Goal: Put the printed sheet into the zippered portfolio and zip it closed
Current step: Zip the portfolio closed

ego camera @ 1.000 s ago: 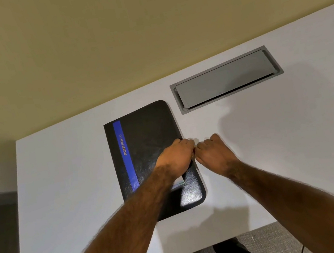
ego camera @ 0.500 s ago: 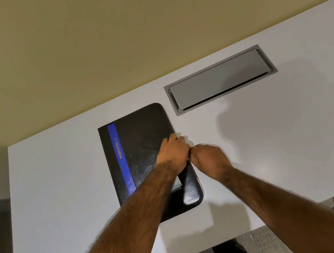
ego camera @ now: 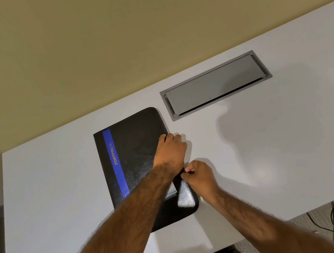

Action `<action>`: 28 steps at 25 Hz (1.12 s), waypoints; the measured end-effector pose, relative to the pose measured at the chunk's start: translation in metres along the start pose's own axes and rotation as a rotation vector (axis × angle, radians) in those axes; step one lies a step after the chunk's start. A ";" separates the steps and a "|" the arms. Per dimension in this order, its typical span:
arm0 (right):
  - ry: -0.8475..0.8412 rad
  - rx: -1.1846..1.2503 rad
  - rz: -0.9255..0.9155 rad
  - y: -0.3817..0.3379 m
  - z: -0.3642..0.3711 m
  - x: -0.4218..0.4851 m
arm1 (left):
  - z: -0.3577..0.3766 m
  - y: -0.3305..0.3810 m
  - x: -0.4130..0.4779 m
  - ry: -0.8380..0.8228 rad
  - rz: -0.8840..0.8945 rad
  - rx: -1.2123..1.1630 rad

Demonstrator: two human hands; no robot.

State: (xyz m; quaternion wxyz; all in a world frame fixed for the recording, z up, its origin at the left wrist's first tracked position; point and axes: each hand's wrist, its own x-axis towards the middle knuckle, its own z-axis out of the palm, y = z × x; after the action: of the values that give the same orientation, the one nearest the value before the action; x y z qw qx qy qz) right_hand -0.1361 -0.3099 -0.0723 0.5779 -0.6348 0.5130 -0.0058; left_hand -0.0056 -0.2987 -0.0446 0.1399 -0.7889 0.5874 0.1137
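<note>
In the head view, the black portfolio [ego camera: 135, 153] lies flat on the white surface [ego camera: 256, 166], its cover down. The left hand [ego camera: 171, 151] is pressed, fingers curled, on the cover by the right edge. The right hand [ego camera: 199, 176] is pinched shut at that same edge, apparently on the zipper pull, though the pull itself is too small to be made out. A pale sliver of the printed sheet [ego camera: 171, 193] can be seen at the near right, between the left forearm and the shiny flap, so the sheet is judged to be inside but not fully tucked in.

The chief risk is that the paper edge could be caught in the zipper teeth if the pull is drawn past it. The rounded near corner could also make the slider bind, and the case could slide on the smooth surface if the pressing hand eases.

The cover is grained, leather-like, with rounded corners and a blue stripe [ego camera: 116, 163] bearing lettering. A grey metal hatch [ego camera: 214, 84], rectangular, is set flush into the surface further back.
</note>
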 end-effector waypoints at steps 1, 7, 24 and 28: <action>0.008 -0.006 0.005 0.001 0.000 -0.001 | 0.001 0.000 0.002 -0.004 -0.010 0.006; -0.008 -0.009 0.038 -0.004 -0.006 -0.003 | -0.004 -0.004 0.019 -0.045 -0.091 0.012; -0.080 -0.199 0.162 -0.005 0.001 -0.013 | -0.024 -0.052 0.104 0.068 -0.266 0.048; -0.060 -0.216 0.152 -0.005 0.000 -0.009 | -0.022 -0.069 0.119 0.066 -0.423 -0.145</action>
State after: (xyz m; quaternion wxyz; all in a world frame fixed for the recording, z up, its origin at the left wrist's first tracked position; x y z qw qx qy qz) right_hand -0.1369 -0.3050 -0.0630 0.5199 -0.6526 0.5397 0.1123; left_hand 0.0950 -0.3945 -0.0588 0.0843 -0.9059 0.4033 0.0981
